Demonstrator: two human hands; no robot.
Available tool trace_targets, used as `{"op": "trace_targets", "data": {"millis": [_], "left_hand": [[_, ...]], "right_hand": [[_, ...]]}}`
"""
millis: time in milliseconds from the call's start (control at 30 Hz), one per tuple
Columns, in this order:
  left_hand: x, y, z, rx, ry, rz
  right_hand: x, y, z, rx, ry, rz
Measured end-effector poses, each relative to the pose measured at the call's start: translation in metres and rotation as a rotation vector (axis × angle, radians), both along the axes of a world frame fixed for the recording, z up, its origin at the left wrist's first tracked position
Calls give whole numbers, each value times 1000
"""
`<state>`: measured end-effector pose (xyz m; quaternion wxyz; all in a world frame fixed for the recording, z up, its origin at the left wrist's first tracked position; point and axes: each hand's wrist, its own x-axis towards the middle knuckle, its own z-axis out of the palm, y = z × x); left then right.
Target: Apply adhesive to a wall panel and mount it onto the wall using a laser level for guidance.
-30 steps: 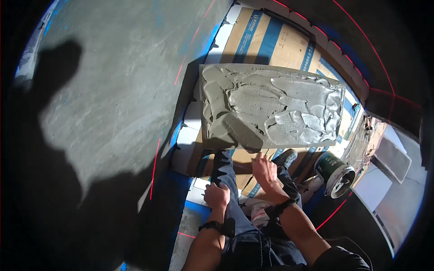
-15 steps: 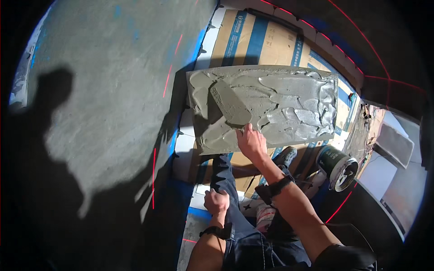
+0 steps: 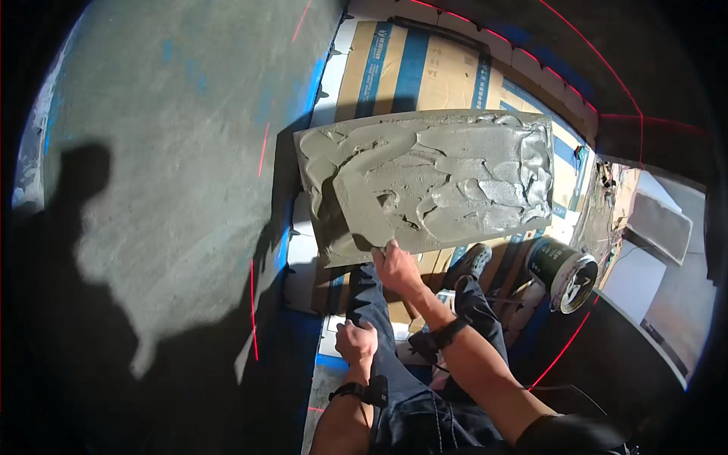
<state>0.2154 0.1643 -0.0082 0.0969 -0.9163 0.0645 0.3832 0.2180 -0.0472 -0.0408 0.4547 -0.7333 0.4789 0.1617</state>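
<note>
A large rectangular slab lies before me, its upper face spread with wet grey mortar in ridges and smears. My right hand is closed at the slab's near edge, around the handle of a trowel. The trowel's long blade rests flat on the mortar near the slab's left end, coated in the same grey. My left hand is closed in a fist against my left leg, with nothing seen in it.
Cardboard with blue stripes covers the floor beneath the slab. A mortar-smeared bucket lies tipped at the right, near my shoe. A grey wall with red laser lines rises at the left. Pale panels lie at the far right.
My right hand and the trowel have moved nearer to me and to the left, dragging across the mortar. The left hand stays closed at my leg. The view has shifted slightly.
</note>
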Motion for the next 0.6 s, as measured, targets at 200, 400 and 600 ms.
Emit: {"op": "trace_targets", "data": {"millis": [200,400,600], "left_hand": [[-2,-14,7,21,5,-46],[-13,3,-10,-21,-70,-74],[-13,5,-11,-47,-64,-104]], "right_hand": [[-65,11,15,-90,283,-213],[-16,20,35,127,96,-282],[-37,-11,-9,-128,228,-339]]}}
